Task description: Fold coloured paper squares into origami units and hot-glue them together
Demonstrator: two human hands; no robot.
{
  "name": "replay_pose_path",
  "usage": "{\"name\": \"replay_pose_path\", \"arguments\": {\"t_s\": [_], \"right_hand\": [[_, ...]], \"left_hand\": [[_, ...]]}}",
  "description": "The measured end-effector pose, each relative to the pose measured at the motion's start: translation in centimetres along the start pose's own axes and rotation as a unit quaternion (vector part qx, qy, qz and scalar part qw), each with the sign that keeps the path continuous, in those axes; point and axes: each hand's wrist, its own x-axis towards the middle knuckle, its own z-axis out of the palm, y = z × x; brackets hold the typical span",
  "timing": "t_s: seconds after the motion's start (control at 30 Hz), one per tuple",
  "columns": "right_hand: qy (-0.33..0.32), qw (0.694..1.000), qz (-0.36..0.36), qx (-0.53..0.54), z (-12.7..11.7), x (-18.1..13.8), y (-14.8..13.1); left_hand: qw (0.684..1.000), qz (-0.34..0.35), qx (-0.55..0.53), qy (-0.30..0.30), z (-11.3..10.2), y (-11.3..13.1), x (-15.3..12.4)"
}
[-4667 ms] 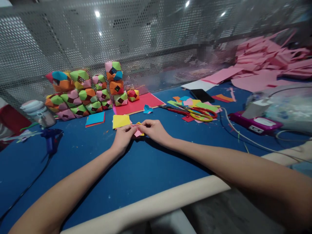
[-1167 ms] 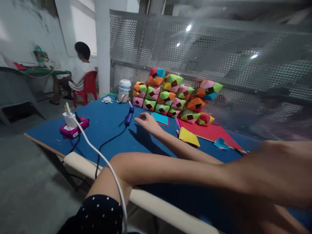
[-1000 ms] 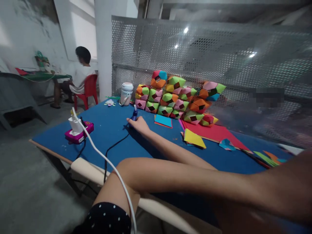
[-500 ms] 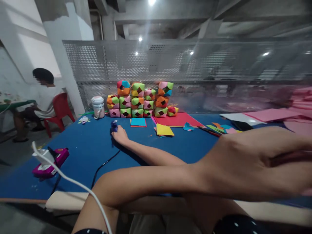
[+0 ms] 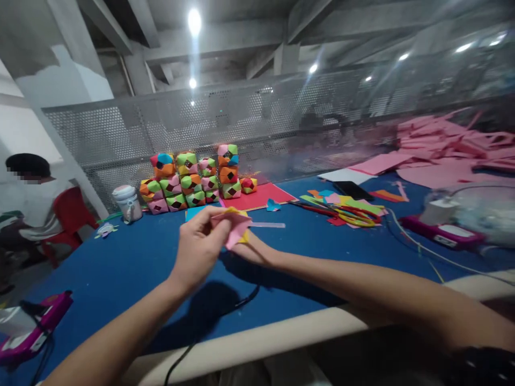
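Note:
My left hand (image 5: 199,244) pinches a small folded pink paper piece (image 5: 236,230) between thumb and fingers, above the blue table. Close behind it is my right hand (image 5: 254,247), its fingers mostly hidden by the left hand and the paper. A clear glue stick (image 5: 269,225) juts out to the right above the right hand. The glue gun body is hidden; its black cord (image 5: 247,299) hangs below the hands. Yellow paper squares (image 5: 244,236) show partly behind the pink piece.
Stacked woven paper balls (image 5: 191,185) stand at the back, beside a white cup (image 5: 127,203). Red sheets (image 5: 257,197), scissors (image 5: 358,215), paper strips and a black phone (image 5: 350,190) lie rightward. Purple power strips (image 5: 442,234) flank both sides. A seated person (image 5: 44,209) is at left.
My arms have uncrossed. The left hand has come back from the far right with the pink paper; the right hand has brought the blue glue gun towards it. My view has turned right.

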Motion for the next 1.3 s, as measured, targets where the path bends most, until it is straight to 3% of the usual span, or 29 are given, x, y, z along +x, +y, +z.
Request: {"name": "replay_pose_path", "arguments": {"t_s": [0.1, 0.17, 0.27, 0.37, 0.8, 1.3], "right_hand": [[-0.009, 0.999, 0.031, -0.003, -2.8, -2.3, -0.1], [0.018, 0.997, 0.060, -0.035, -3.9, -3.2, -0.2], [0.024, 0.996, 0.063, -0.058, -4.2, -3.8, -0.1], [0.010, 0.997, 0.017, -0.071, -3.6, -4.3, 0.4], [-0.031, 0.986, -0.009, -0.161, -3.1, -5.2, 1.3], [-0.044, 0.988, -0.004, -0.146, -3.0, -5.6, 0.7]], "left_hand": [[0.994, -0.072, 0.040, 0.068, -1.5, -4.1, 0.9], [0.986, -0.129, 0.048, 0.089, -2.1, -6.8, 1.2], [0.976, -0.192, 0.058, 0.087, -2.4, -9.9, 0.9], [0.970, -0.219, 0.074, 0.076, -2.1, -11.3, 0.4], [0.965, -0.212, 0.142, 0.054, -1.2, -11.2, -0.7], [0.965, -0.217, 0.138, 0.045, -1.3, -11.3, -1.0]]}}
